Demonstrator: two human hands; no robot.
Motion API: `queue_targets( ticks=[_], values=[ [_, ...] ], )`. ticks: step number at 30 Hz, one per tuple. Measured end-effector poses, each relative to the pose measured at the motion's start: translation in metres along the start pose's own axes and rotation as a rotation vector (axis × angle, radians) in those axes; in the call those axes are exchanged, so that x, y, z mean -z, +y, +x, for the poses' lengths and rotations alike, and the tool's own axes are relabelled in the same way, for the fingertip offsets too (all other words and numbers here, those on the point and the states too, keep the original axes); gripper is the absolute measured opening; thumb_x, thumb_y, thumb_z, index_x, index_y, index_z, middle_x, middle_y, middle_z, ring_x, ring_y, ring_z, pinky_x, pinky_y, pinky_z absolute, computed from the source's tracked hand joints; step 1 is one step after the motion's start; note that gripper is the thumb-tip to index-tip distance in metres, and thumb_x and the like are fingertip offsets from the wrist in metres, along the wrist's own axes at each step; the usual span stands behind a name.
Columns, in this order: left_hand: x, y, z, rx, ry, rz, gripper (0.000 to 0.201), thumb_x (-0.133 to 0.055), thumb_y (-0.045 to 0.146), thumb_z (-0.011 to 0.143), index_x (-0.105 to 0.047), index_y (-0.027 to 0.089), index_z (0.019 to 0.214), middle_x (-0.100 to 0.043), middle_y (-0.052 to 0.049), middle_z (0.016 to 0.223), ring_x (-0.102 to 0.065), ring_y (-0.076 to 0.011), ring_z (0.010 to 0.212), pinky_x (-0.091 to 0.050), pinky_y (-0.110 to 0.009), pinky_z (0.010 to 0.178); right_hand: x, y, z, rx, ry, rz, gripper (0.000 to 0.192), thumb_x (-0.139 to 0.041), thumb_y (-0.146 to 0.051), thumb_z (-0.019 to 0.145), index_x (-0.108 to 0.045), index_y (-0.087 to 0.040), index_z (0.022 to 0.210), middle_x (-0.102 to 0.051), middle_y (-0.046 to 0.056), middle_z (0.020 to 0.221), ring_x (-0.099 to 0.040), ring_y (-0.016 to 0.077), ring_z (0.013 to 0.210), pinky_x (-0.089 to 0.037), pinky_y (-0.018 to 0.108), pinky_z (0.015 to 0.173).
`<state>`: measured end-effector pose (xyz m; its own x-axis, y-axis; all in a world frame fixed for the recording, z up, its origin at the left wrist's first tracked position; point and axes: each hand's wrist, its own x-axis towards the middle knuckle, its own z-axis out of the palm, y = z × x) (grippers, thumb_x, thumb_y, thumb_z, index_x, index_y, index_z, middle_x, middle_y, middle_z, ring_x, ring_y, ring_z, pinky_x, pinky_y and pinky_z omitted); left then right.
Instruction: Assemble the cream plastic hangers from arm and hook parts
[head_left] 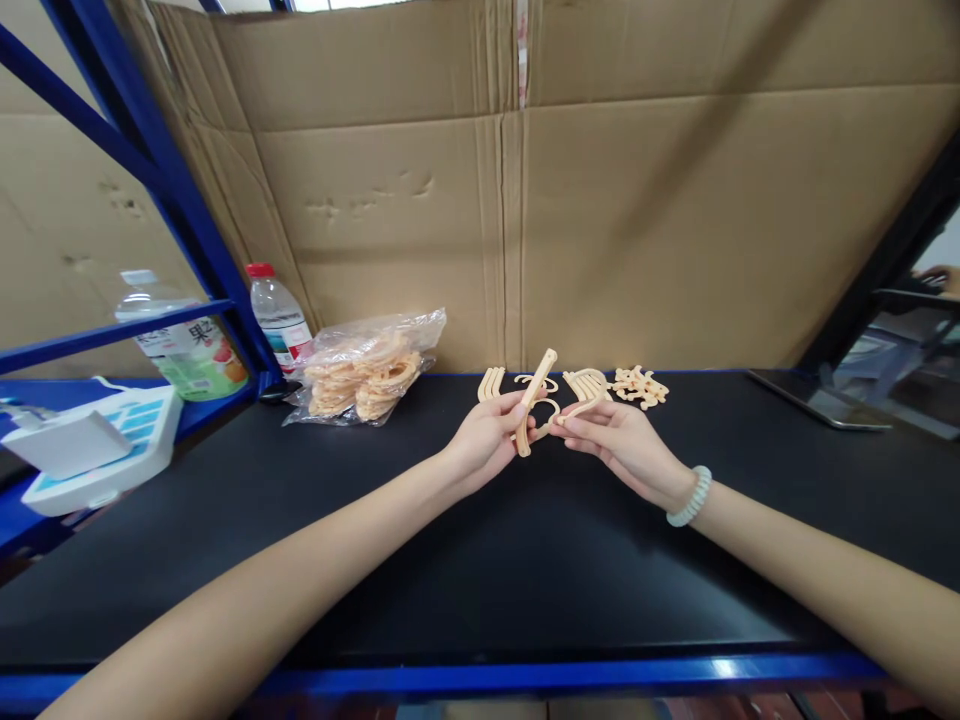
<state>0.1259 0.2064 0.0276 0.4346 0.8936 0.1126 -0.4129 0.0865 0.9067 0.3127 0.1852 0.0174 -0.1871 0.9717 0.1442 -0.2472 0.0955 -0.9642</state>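
One bar (pixel 541 376) is pinched in my left hand (pixel 486 437), a hook (pixel 598 400) in my right hand (pixel 628 447); beyond, I see bagged pieces (pixel 367 380) and loose parts (pixel 639 387); nearer, table (pixel 525 570) up to its blue edge (pixel 450 680).

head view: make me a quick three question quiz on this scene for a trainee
1. True or false: in the picture, the red-capped bottle stands to the left of the plastic bag.
2. Which wrist wears the pale band? a) left b) right c) both
3. What does the left hand hold?

Key:
1. True
2. b
3. A long, narrow beige piece
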Motion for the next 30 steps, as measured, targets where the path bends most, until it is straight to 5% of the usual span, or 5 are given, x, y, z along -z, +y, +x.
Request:
queue_targets(
  ticks=[4,11,30],
  values=[
    [-0.002,0.001,-0.003,-0.133,0.071,0.103,0.006,-0.061,0.021,0.084,-0.063,0.017,0.088,-0.055,0.000,0.080,-0.055,-0.0107,0.074,-0.049,-0.027,0.074,-0.003,0.002,-0.001,-0.010,-0.043,0.020,0.023,-0.082,-0.030,0.065,-0.070,-0.017,0.078,-0.069,0.005,0.094,-0.066,0.0179,0.089,-0.054,0.032,0.084],
    [0.005,-0.013,-0.010,-0.380,0.130,0.476,0.021,-0.059,0.038,0.085,-0.052,0.020,0.094,-0.056,-0.002,0.092,-0.059,-0.0168,0.085,-0.051,-0.032,0.079,-0.003,-0.003,-0.002,-0.123,-0.176,0.125,0.024,-0.079,-0.034,0.071,-0.064,-0.016,0.078,-0.067,0.005,0.097,-0.066,0.0214,0.097,-0.052,0.037,0.089],
    [-0.006,-0.015,-0.025,-0.431,0.159,0.557,0.015,-0.060,0.017,0.078,-0.049,0.019,0.088,-0.059,0.000,0.086,-0.062,-0.0149,0.081,-0.052,-0.029,0.073,-0.002,-0.007,-0.002,-0.280,-0.194,0.213,0.025,-0.076,-0.026,0.075,-0.056,-0.014,0.082,-0.072,0.011,0.092,-0.071,0.0237,0.086,-0.055,0.031,0.078]
  ],
)
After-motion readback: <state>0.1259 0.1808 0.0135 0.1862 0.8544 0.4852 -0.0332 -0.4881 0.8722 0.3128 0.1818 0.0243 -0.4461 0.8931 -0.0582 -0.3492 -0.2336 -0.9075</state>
